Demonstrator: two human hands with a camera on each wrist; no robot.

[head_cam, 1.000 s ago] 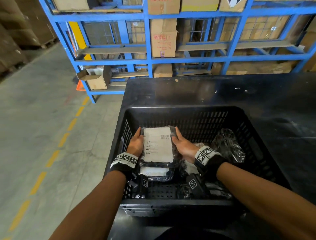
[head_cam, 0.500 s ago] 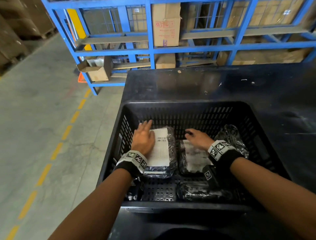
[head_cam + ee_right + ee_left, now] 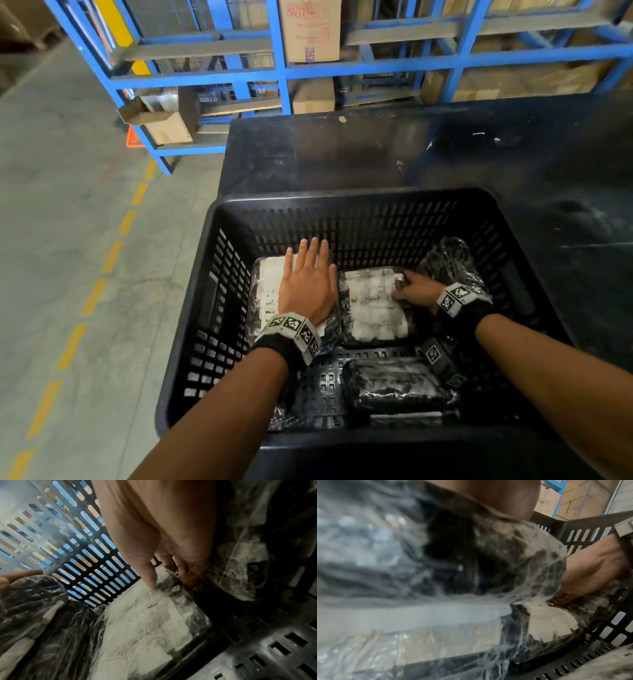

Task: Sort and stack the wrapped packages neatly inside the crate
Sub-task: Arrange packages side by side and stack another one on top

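On the warehouse table, the crate (image 3: 346,205) now holds a stack (image 3: 270,284), pressed flat by the left hand (image 3: 306,291), fingers straight. At three o'clock, a second package (image 3: 373,308), uncovered a moment ago, is gripped at its edge by the right hand (image 3: 416,291), fingers curled under; a second stack is probably next.

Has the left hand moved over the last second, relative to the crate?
Yes. The left hand went from gripping the labelled package's left side to lying flat on top, nearer the crate's far wall.
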